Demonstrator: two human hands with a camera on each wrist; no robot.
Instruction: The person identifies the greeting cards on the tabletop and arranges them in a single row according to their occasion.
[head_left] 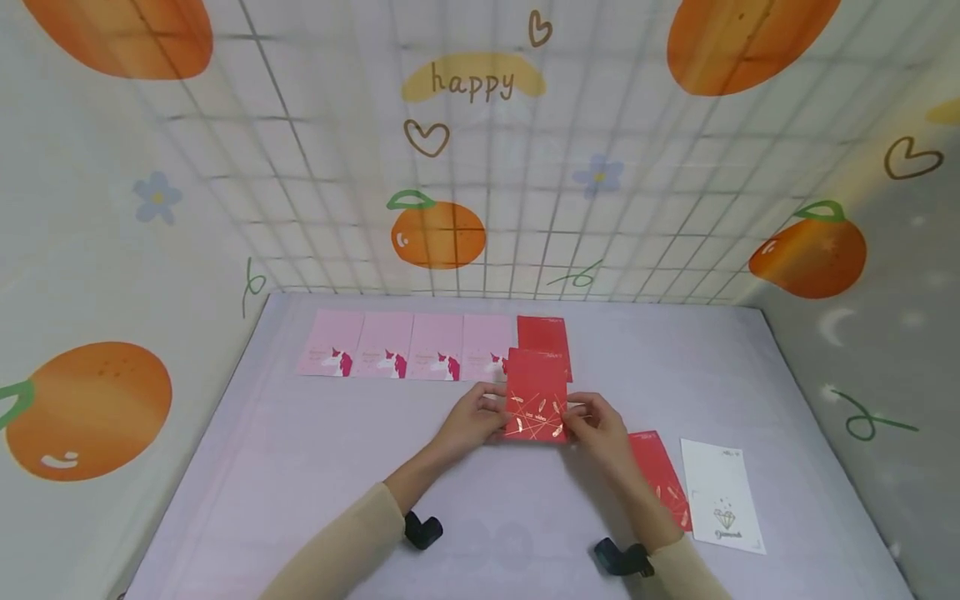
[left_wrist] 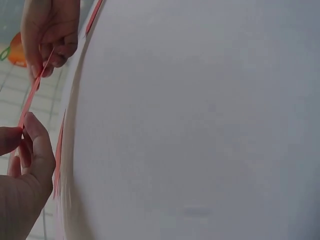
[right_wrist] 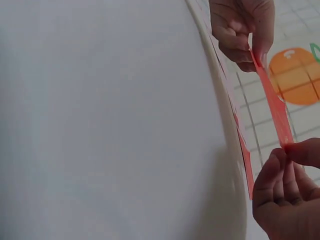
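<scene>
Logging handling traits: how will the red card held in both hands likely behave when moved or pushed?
The red card is probably fairly stiff, spanning nearly straight between left hand and right hand. It looks light, being thin edge-on in the wrist views. That thinness might let it crease if pushed edgewise.

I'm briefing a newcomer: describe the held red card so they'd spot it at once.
Over the pale table are a left hand and a right hand. Pinched between them is the held red card. Unlike the rear red card and the rightmost red card, it is up off the table.
</scene>
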